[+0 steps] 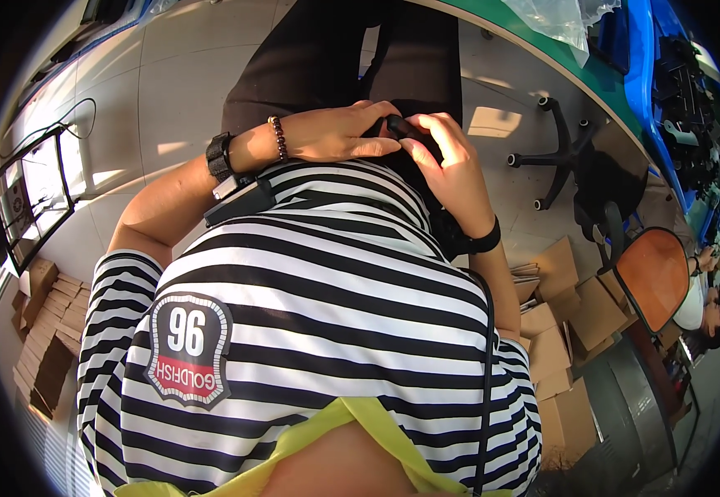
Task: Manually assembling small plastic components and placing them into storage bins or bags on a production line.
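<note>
At waist height, in front of dark trousers, my two hands meet over a small black part with a rounded end; its kind is hard to make out. My left hand closes on it from the left, thumb stretched along the near side and the fingertips partly hidden. Thumb and fingers of my right hand pinch the same part from the right. On my left wrist are a beaded bracelet and a black strap with a dark box-shaped device. A black band circles my right wrist.
A black cable runs down my striped shirt. Ahead right is a green tabletop with a blue bin. A wheeled chair, an orange seat, open cardboard boxes and another person are right; cardboard stacks left.
</note>
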`<state>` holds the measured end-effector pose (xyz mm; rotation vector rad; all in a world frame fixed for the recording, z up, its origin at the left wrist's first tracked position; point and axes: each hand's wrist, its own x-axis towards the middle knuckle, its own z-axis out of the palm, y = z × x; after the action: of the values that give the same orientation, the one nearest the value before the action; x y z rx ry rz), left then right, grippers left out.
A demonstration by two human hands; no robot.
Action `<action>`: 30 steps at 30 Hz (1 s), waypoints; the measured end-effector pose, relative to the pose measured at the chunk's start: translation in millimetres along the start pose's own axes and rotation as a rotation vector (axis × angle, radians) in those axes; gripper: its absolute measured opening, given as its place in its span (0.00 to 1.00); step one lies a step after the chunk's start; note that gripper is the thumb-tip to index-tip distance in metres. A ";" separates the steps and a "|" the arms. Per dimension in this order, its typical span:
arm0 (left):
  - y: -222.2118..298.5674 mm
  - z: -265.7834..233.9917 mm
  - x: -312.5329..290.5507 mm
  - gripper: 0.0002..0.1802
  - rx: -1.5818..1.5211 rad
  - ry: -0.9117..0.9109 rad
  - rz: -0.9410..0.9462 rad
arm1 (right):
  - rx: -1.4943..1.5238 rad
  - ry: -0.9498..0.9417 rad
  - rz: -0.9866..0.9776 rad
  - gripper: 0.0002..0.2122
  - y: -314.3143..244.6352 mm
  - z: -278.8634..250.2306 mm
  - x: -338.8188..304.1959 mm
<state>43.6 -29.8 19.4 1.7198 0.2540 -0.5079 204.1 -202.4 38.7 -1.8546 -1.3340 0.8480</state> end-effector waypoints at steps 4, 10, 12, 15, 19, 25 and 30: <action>-1.7 0.1 -0.1 0.36 -0.046 0.038 0.056 | -0.005 0.006 -0.013 0.12 6.4 -4.3 -2.1; 2.2 -0.2 2.1 0.34 0.013 0.026 0.064 | -0.009 0.056 -0.022 0.12 6.4 -3.1 -6.0; 0.7 -0.3 -3.7 0.34 0.044 0.029 0.065 | -0.003 0.047 -0.005 0.12 1.3 0.2 -5.5; -5.9 5.4 -0.9 0.32 0.026 0.046 0.070 | -0.011 0.081 -0.036 0.12 5.7 2.6 -6.3; -7.5 8.8 -5.6 0.32 0.025 0.046 0.094 | 0.014 0.078 -0.014 0.11 1.2 10.4 -12.4; -14.7 1.8 -3.1 0.34 -0.111 0.031 0.201 | -0.027 0.117 -0.072 0.12 -6.8 10.9 -12.4; -6.3 -5.8 -9.8 0.31 -0.238 0.083 0.279 | -0.175 0.154 -0.228 0.17 -35.7 2.1 -4.6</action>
<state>33.4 -21.8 19.3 1.5147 0.1239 -0.1932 183.0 -198.1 67.6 -1.8130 -1.5247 0.4753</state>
